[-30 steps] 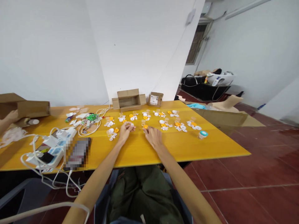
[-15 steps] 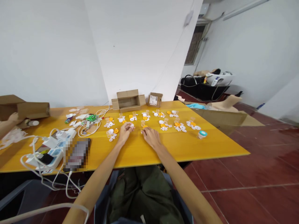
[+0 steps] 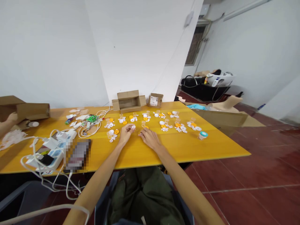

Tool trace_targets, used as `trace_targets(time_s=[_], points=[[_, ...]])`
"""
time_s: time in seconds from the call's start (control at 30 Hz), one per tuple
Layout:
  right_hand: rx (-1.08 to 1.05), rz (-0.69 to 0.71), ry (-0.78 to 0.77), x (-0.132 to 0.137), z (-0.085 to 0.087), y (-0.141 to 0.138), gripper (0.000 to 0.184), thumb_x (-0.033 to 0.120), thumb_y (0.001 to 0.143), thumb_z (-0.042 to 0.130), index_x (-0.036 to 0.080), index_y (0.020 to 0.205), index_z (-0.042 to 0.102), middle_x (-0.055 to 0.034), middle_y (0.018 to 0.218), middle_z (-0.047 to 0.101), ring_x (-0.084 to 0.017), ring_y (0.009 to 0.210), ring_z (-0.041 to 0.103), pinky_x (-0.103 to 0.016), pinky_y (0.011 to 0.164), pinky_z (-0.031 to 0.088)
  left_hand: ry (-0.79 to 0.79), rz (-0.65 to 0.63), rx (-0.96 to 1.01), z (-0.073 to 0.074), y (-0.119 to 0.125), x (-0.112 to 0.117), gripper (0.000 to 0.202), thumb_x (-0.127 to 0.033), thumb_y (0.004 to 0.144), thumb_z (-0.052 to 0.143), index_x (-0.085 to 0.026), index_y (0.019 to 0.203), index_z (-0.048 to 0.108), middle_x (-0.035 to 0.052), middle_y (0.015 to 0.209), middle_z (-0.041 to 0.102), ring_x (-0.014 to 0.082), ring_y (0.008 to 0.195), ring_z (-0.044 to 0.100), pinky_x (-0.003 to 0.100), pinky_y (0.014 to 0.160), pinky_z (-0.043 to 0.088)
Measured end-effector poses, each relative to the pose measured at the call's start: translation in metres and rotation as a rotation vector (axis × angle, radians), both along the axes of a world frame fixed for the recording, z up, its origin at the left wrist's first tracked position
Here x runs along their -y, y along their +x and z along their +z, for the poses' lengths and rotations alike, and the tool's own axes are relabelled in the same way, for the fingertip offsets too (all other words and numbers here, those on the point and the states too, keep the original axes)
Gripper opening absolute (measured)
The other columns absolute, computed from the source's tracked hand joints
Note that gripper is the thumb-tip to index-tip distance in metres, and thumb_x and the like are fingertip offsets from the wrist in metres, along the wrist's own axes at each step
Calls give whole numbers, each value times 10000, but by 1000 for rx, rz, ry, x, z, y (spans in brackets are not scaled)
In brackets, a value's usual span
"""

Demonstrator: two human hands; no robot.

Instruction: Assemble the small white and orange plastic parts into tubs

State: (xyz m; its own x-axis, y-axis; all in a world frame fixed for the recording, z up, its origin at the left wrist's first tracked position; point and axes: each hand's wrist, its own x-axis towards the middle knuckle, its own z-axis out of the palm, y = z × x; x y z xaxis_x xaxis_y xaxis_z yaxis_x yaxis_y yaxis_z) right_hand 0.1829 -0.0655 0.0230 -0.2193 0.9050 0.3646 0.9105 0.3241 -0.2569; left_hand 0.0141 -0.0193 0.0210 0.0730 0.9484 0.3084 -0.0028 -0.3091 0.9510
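Observation:
Between the thumb and fingers of my left hand point(image 3: 126, 133) is a small white piece with dark holes point(image 3: 133, 127), held just above the table. My right hand point(image 3: 150, 137) is closed, its fingertips pinched on a tiny white piece point(image 3: 141, 133) that is mostly hidden. Just beyond the right fingers lie an orange ring-shaped part point(image 3: 146, 127) and a small clear cup point(image 3: 143, 123). To the left of my left hand, another orange part point(image 3: 116, 132) rests beside several white perforated pieces point(image 3: 113, 138).
Several groups of cups, orange parts and white pieces point(image 3: 182, 128) spread across the yellow table point(image 3: 187, 147). A teal-lidded jar point(image 3: 202, 135) stands right. Left are a phone point(image 3: 78, 154), a power strip point(image 3: 58, 153) and another person's hand point(image 3: 11, 120). Cardboard boxes point(image 3: 128, 102) stand behind.
My right hand has shifted slightly left, and its fingertips have come a little closer to my left hand. The left hand keeps its white piece almost in place.

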Motion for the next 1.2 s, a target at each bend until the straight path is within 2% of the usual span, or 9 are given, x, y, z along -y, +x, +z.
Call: trace_targets(time_s=[0.17,0.37,0.57,0.77,1.07,1.2], points=[[-23,64,38,-1,-2,2,133,267,961,580,251,1033,690,-74,1159,670,-192,968,665,-284,795,502,-3,-19,-30,-1,1,-1,200,-264,666,794,-203,847,736,9,738,730,188,706,692,331,756,574],[3,52,24,0,-1,1,207,275,980,539,263,1128,682,-80,1195,666,-202,1016,657,-293,828,508,-18,-25,-20,-3,2,-3,202,-236,658,787,-197,851,745,20,770,750,176,687,687,325,756,575],[30,67,-4,-1,0,1,213,262,989,514,245,1032,723,-94,1192,661,-213,1027,647,-307,840,509,-31,-36,-3,-4,3,-2,220,-257,639,809,-201,840,738,26,770,756,187,691,692,332,752,582],[-32,159,29,-2,-3,3,266,211,974,531,294,1175,685,-57,1142,664,-179,1020,639,-279,851,500,-21,-42,-14,-3,2,-3,214,-261,628,820,-204,815,735,13,728,749,192,692,699,329,750,587],[-176,214,25,-3,-3,7,176,174,966,519,236,993,681,-51,1037,655,-167,905,627,-275,833,480,-36,-72,-36,-4,3,-2,195,-229,644,809,-200,816,721,24,783,755,202,759,710,339,794,574],[-279,262,45,-9,-10,8,238,135,947,489,241,1047,677,-54,1033,649,-184,944,620,-314,892,485,-22,-82,-64,-3,3,-2,179,-224,650,805,-199,803,716,30,793,760,211,791,718,348,810,576]])
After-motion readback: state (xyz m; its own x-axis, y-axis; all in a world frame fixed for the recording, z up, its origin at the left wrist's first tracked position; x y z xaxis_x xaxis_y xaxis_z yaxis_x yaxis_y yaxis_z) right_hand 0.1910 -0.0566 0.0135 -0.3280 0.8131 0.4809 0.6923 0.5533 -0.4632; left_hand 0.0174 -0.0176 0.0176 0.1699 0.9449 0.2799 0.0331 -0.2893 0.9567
